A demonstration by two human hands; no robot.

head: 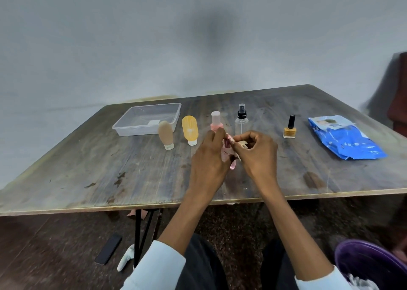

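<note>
Pink bottle (228,155) is gripped in the left hand (209,157) above the wooden table (110,168). The right hand (257,155) pinches a pale piece (241,145) at its neck (cap or pad, unclear). Best to brace the body firmly and work the neck gently, avoiding spills.

Soft, rather dim indoor light falls evenly on the surface (88,157), leaving a faint sheen on its far side. A dark, blurred shadow smudges the far wall (215,30). The left hand (209,157) and the right hand (257,155) look fairly sharp. Wide-angle bending curves the edges, and blur smears the near floor (44,245).
</note>
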